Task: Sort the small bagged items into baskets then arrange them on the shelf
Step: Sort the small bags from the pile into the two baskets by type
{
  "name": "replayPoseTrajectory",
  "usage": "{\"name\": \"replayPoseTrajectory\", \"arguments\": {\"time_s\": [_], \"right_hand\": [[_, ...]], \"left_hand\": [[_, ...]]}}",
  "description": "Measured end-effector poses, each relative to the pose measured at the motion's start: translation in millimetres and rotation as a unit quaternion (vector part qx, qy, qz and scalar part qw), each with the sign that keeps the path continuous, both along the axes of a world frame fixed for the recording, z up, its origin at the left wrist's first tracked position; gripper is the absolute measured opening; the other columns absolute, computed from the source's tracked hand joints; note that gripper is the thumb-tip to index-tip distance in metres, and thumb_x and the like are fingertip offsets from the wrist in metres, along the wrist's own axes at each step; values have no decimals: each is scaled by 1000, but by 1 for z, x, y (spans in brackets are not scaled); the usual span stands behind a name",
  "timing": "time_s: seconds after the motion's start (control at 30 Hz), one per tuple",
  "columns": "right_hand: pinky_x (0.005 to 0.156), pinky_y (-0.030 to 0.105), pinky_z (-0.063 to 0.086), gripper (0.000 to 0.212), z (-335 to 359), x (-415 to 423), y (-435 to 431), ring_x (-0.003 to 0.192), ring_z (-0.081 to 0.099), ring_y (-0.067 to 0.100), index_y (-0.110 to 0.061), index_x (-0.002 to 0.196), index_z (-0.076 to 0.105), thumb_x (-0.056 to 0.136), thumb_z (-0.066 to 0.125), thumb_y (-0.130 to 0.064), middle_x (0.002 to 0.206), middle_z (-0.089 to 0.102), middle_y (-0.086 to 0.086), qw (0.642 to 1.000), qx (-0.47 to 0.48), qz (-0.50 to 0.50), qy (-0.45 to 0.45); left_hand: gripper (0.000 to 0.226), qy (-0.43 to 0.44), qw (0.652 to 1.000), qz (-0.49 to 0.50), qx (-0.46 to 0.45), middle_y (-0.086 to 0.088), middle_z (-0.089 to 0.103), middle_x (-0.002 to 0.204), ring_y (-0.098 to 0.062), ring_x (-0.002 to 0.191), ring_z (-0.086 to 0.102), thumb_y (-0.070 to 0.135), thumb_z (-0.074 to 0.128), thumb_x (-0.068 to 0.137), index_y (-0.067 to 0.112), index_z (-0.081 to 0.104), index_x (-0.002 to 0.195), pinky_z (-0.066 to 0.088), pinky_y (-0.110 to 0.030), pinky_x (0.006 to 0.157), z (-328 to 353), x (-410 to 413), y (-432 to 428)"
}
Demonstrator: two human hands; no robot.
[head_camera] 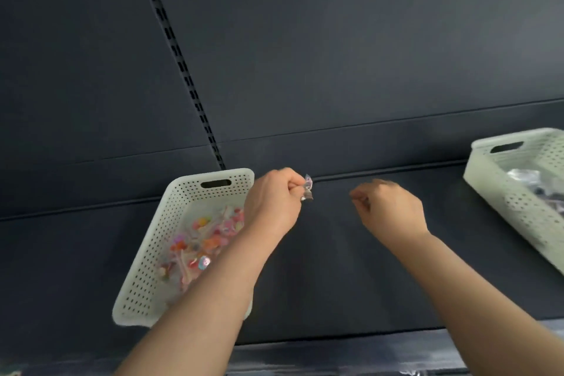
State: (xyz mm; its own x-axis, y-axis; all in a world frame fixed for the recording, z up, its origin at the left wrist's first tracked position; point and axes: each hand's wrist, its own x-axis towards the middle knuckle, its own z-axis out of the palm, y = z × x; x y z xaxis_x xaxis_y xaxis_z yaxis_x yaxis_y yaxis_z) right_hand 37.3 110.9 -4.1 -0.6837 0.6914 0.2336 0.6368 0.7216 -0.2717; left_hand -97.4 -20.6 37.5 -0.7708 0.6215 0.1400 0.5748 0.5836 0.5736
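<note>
A dark grey shelf runs across the lower half of the view, meeting a dark back panel with a slotted upright at 11 o'clock. Two things stand on it, well apart. At 8 o'clock is a white perforated basket, set askew, holding colourful bagged items. At 3 o'clock a second perforated basket, cut by the frame edge, holds clear bagged items.

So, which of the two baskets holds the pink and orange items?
The left basket, beside the left hand that pinches a small bag; the right basket holds clear greyish bags.
</note>
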Motion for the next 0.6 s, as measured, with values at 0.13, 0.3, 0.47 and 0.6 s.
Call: {"name": "replayPoseTrajectory", "arguments": {"time_s": [0.13, 0.3, 0.47, 0.6], "right_hand": [[55, 26, 38, 20, 11, 58, 21, 89, 58, 20, -32, 89, 67, 90, 50, -20, 86, 61, -7, 997, 6, -76, 9], [65, 30, 43, 26, 32, 145, 54, 100, 60, 22, -36, 106, 69, 93, 50, -26, 106, 67, -7, 983, 33, -177, 31], [67, 28, 45, 27, 32, 225, 84, 104, 58, 18, -38, 109, 67, 95, 47, -28, 110, 66, -11, 968, 23, -250, -2], [70, 29, 42, 27, 25, 268, 103, 104, 55, 17, -37, 110, 67, 96, 46, -27, 108, 67, -13, 963, 21, -268, -14]], "left_hand": [[15, -24, 995, -101, 11, 16, 71, 85, -9, 84, 67, 22, 57, 93, 29, 71, 91, 56, -36, 70, 2, 44, 53], [15, -38, 978, -205, 26, 13, 72, 89, -10, 83, 67, 26, 57, 94, 29, 71, 92, 57, -36, 69, 8, 116, 122], [16, -20, 959, -280, 29, 11, 72, 98, -12, 90, 65, 23, 58, 94, 27, 72, 100, 55, -33, 76, 22, 193, 178], [21, -18, 956, -293, 26, 10, 68, 112, -13, 100, 63, 21, 57, 96, 25, 69, 112, 53, -31, 82, 22, 234, 208]]}}
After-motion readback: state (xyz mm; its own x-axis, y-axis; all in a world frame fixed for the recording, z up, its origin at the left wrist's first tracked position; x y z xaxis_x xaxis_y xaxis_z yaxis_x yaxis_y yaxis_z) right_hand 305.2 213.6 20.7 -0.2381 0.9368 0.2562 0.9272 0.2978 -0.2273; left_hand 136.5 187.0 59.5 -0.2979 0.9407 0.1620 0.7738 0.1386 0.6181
